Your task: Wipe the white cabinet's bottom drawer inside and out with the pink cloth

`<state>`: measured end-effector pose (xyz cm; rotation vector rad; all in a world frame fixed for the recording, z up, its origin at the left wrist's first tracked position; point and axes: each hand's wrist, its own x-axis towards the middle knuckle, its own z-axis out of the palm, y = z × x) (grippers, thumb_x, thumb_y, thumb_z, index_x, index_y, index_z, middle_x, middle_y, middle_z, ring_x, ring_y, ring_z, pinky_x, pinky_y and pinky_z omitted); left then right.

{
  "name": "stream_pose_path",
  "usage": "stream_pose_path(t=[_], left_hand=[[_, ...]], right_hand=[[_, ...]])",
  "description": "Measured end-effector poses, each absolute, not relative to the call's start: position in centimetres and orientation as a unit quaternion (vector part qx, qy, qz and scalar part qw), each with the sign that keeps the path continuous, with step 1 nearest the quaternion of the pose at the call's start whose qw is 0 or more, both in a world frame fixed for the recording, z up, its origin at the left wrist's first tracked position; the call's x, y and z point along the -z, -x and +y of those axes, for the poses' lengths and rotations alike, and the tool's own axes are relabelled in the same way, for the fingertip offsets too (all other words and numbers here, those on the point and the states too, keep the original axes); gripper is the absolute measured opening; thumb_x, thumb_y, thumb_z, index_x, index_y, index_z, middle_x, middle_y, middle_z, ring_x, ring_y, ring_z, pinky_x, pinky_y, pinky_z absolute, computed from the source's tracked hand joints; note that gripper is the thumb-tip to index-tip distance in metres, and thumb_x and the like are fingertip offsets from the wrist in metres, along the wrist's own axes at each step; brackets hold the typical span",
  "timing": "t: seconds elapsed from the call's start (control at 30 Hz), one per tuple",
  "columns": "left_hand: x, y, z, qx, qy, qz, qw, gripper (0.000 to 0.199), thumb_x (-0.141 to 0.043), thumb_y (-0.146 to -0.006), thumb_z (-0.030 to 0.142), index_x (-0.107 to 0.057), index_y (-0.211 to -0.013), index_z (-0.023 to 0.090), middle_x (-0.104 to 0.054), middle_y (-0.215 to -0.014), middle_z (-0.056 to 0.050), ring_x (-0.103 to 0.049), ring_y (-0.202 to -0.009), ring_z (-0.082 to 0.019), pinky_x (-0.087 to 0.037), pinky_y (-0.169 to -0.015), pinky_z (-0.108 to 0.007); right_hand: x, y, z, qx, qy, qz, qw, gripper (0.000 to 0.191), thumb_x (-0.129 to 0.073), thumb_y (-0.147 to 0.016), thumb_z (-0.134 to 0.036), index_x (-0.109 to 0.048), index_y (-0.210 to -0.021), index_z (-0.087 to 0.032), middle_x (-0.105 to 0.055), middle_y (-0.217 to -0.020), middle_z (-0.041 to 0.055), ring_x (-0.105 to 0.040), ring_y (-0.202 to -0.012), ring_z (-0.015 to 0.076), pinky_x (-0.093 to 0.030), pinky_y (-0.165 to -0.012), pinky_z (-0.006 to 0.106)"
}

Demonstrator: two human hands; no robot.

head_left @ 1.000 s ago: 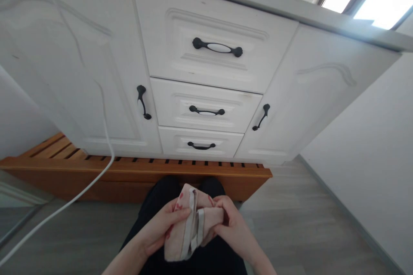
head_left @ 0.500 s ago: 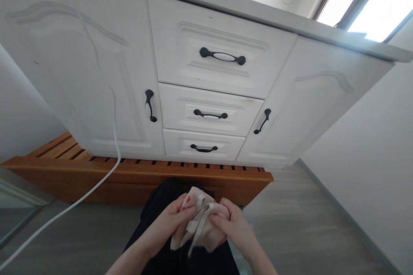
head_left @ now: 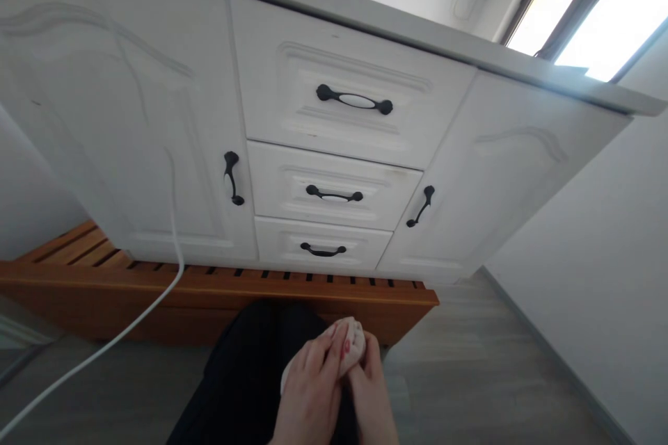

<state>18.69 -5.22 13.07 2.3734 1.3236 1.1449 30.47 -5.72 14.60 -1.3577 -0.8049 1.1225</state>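
Observation:
A bundled pale pink cloth [head_left: 356,342] with red marks sits between my two hands, low in the head view, above my dark-trousered legs [head_left: 250,354]. My left hand [head_left: 312,379] lies over the cloth from the left, its fingers wrapped across the top. On the other side my right hand [head_left: 368,379] grips the cloth's right edge, thumb towards me. The white straps seen on the cloth before are hidden now. What kind of cloth article it is, I cannot make out.
In front stands a white cabinet [head_left: 334,128] with drawers and black handles, resting on a slatted wooden bench [head_left: 156,295]. A white cable [head_left: 130,325] hangs down at the left. Grey wood-look floor [head_left: 485,361] and a window [head_left: 600,21] are at the right.
The cloth has gone from spread between both hands with straps showing to a compact bundle. My left hand has moved over it, and the hands are closer together. The view has shifted slightly.

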Motion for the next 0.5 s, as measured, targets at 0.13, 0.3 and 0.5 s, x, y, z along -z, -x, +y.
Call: stream_pose_path(t=[0.13,0.3,0.5], left_hand=[[-13.5,-18.9,-4.3,-0.362,-0.795,0.448,0.187,0.074,-0.044,-0.093,0.012,-0.017,-0.158,0.035,-0.06,-0.13,-0.01,-0.063,-0.118,-0.022,-0.058,-0.101,-0.04],[-14.1,-19.9,-3.0,-0.355,-0.76,0.424,0.342,0.084,-0.053,-0.089,0.016,-0.009,-0.158,0.035,-0.043,-0.147,-0.013,-0.051,-0.136,-0.023,-0.049,-0.114,-0.045],[-13.4,-20.5,-1.7,-0.362,-0.723,0.403,0.43,0.088,-0.069,-0.078,0.018,-0.027,-0.153,0.035,-0.048,-0.146,-0.011,-0.049,-0.138,-0.028,-0.039,-0.12,-0.05]], right_hand=[[-14.8,-32.1,-5.7,-0.491,0.555,-0.343,0.578,0.055,-0.073,-0.075,-0.037,-0.061,-0.127,-0.025,-0.067,-0.134,0.0076,-0.061,-0.127,0.026,-0.046,-0.108,0.036],[-12.7,-33.4,-5.1,-0.422,0.577,-0.314,0.625,0.086,-0.076,-0.077,-0.043,-0.037,-0.151,-0.024,-0.074,-0.117,0.0094,-0.071,-0.107,0.0265,-0.055,-0.093,0.037],[-10.6,-33.9,-4.1,-0.435,0.521,-0.291,0.675,0.057,-0.079,-0.076,-0.054,-0.062,-0.12,-0.022,-0.076,-0.099,0.0083,-0.073,-0.087,0.0241,-0.058,-0.076,0.033]])
